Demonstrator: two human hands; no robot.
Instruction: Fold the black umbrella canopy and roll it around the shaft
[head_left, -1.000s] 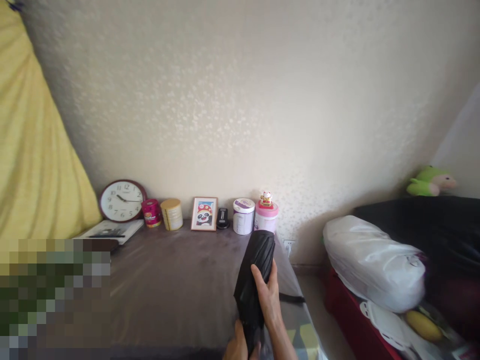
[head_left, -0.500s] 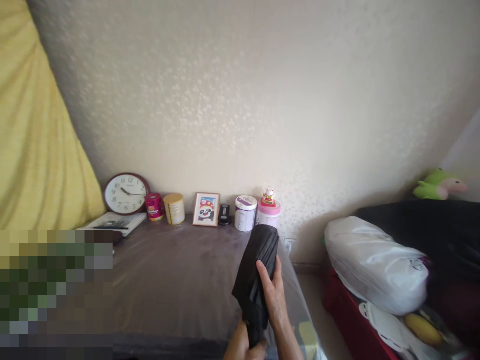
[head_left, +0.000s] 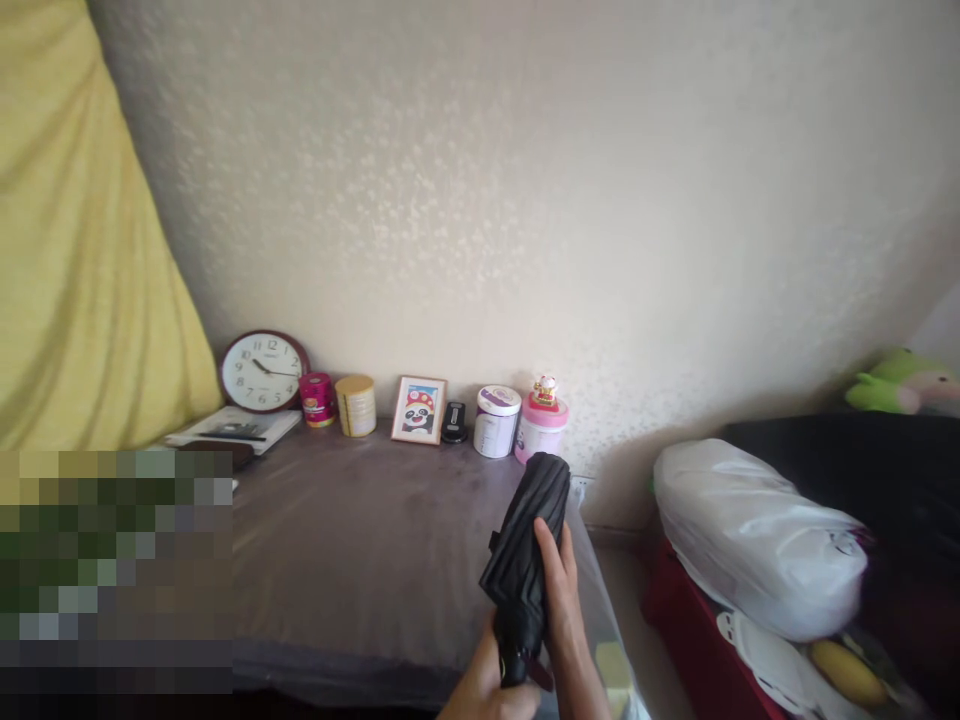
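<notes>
A folded black umbrella point(head_left: 525, 530) is held up in front of me, its top leaning to the right over the table's near right part. Down at the handle, my left hand point(head_left: 491, 690) is closed around it, with the fingers partly hidden. My right hand point(head_left: 561, 580) wraps the right side of the rolled canopy, thumb lying along the fabric. The canopy folds are gathered into a fairly tight bundle. A small dark strap end hangs by the handle, between the two hands.
Along the wall on the covered table point(head_left: 360, 560) stand a clock point(head_left: 264, 372), a pink can point(head_left: 317, 400), a yellow can point(head_left: 355, 407), a panda picture point(head_left: 419, 412), a white tub point(head_left: 496, 422) and a pink tub point(head_left: 540, 432) bearing a cat figurine point(head_left: 545, 392). A white bag point(head_left: 757, 540) lies right.
The canopy is now slimmer and its folds are neater. The handle shows more clearly in my left hand. My right hand stays on the canopy's side. The view has shifted slightly.
</notes>
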